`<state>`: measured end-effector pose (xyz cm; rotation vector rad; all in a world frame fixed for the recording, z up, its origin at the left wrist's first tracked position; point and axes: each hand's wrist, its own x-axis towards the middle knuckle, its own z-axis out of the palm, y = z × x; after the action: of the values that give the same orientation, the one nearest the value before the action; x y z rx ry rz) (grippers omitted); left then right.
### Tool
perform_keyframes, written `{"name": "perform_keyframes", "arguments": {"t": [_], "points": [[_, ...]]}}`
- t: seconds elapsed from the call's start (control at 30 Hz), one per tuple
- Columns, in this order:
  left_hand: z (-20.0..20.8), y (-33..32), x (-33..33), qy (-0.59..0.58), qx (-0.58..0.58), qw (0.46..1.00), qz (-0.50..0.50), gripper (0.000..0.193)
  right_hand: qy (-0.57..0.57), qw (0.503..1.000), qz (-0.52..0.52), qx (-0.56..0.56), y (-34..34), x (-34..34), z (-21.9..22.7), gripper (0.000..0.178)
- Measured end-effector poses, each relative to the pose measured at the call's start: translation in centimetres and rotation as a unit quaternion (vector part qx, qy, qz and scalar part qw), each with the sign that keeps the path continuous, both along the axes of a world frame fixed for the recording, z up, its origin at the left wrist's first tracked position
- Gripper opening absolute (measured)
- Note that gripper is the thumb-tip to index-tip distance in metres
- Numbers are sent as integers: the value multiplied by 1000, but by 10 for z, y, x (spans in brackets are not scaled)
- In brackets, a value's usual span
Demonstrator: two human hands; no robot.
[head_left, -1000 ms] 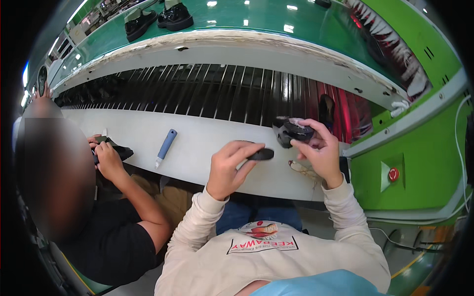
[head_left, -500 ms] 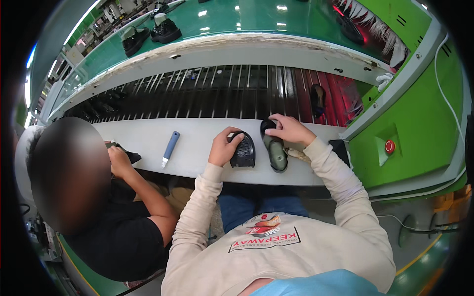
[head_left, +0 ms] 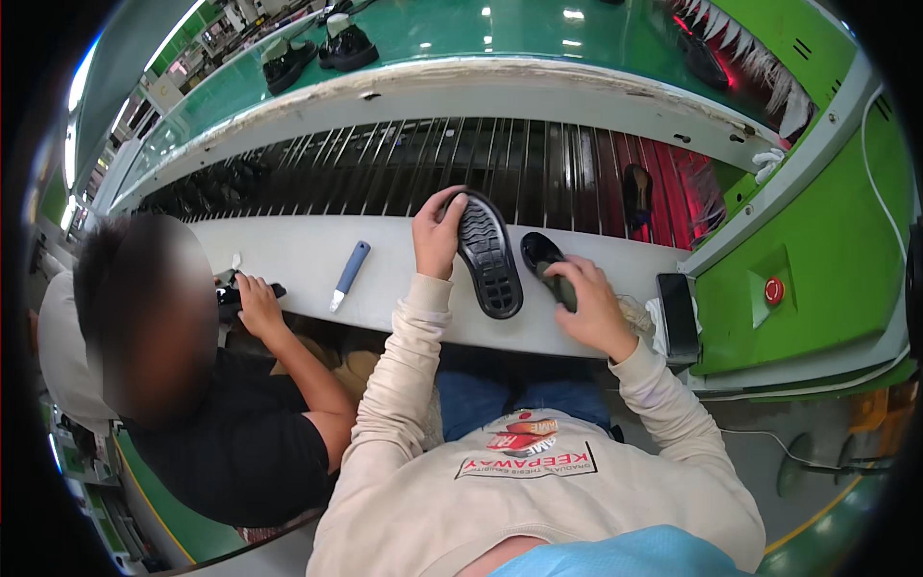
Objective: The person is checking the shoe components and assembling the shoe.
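My left hand (head_left: 439, 231) grips the upper end of a black shoe sole (head_left: 488, 255), its ridged tread facing up. Close by on the right is a black shoe upper (head_left: 540, 249) with a green form inside, its shiny rounded toe pointing away from me. Over the rear part of that shoe, my right hand (head_left: 589, 306) is closed, with the fingers on the green form; the hand hides the heel end. A pale wadded cloth (head_left: 630, 313) lies just beyond my right hand, partly covered by it.
A blue-handled knife (head_left: 350, 276) lies to the left on the white ledge (head_left: 404, 288). Beside it a co-worker's hand (head_left: 258, 306) handles a dark shoe piece. A black phone-like slab (head_left: 679, 315) is at right. Behind runs a roller conveyor (head_left: 385, 173); a green machine (head_left: 817, 240) bounds the right.
The sole has been raised and turned so its full length of tread shows. My right hand has gone from the shoe's toe to its rear. The whole view has shifted slightly.
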<state>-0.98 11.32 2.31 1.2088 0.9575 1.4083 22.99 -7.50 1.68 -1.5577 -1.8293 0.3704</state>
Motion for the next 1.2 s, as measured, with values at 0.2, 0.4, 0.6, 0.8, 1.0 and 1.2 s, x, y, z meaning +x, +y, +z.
{"name": "perform_keyframes", "arguments": {"t": [0.2,0.4,0.6,0.8,1.0,1.2], "points": [[43,-60,26,-18,-5,995,-96,24,-17,1000,-7,-6,-19,29,23,59],[75,-103,41,32,29,990,-137,23,352,934,13,64,-7,-13,90,59],[95,-130,39,19,90,988,-128,19,383,915,35,124,0,-22,88,42],[91,-137,42,-27,19,982,-185,22,563,819,108,3,0,-11,80,16],[64,-128,60,-175,-42,942,-285,22,739,641,152,-141,-2,-8,63,19],[64,-127,68,-175,-11,928,-329,22,780,583,142,-177,-11,-5,55,21]]}}
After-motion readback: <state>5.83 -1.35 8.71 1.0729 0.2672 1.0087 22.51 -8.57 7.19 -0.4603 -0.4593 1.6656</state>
